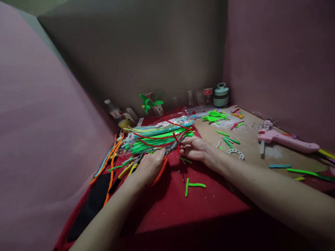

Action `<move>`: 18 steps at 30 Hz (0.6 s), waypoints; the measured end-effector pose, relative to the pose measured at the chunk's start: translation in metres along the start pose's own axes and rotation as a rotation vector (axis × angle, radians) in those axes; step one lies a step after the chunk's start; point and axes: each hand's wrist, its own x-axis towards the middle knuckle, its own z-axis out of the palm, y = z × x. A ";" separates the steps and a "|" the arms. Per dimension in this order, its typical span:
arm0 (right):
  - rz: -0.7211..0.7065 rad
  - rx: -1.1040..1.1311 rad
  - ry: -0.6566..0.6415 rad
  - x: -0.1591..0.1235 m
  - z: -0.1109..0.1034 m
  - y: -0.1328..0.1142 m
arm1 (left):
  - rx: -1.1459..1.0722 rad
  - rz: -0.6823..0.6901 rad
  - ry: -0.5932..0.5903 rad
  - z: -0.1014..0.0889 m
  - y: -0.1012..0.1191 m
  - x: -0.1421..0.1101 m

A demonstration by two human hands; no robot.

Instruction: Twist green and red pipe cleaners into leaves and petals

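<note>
In the head view, the left hand (154,163) grips metal scissors with orange-red handles (161,171), while the right hand (194,148), fingers curled, pinches a red fuzzy stem (178,150) beside the blades, above the red tabletop (157,211). Light-green fuzzy stem pieces (186,187) lie nearer its front edge.

No lettering can be read — the red label (208,91) on a clear bottle (208,99) and the pale label (116,113) on a white-capped bottle (111,106) are too blurred.
</note>
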 end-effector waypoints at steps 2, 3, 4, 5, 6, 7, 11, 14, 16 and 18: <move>-0.009 -0.005 0.005 0.001 -0.001 0.000 | 0.013 -0.001 -0.027 0.001 0.001 0.002; -0.012 -0.008 0.008 0.001 -0.002 -0.001 | 0.014 -0.003 -0.041 0.001 0.001 0.002; -0.012 -0.010 0.011 0.001 -0.002 -0.002 | 0.014 -0.013 -0.054 0.001 0.001 0.002; -0.016 -0.016 0.019 0.001 -0.002 -0.003 | 0.010 -0.024 -0.060 0.001 -0.001 0.001; -0.034 -0.030 0.031 0.001 -0.002 -0.005 | 0.005 -0.036 -0.060 0.000 -0.004 -0.001; -0.070 -0.054 0.047 0.001 -0.003 -0.007 | 0.004 -0.057 -0.055 0.000 -0.007 -0.003; -0.359 -0.260 0.065 0.003 -0.005 -0.015 | 0.028 -0.141 -0.063 0.004 -0.027 -0.018; -0.546 -0.404 0.056 0.003 -0.005 -0.019 | 0.026 -0.098 -0.032 0.011 -0.034 -0.026; -0.569 -0.446 0.044 0.002 -0.004 -0.018 | -0.010 -0.067 -0.034 0.015 -0.036 -0.029; -0.525 -0.455 0.019 0.000 -0.002 -0.016 | -0.066 -0.044 -0.053 0.015 -0.037 -0.030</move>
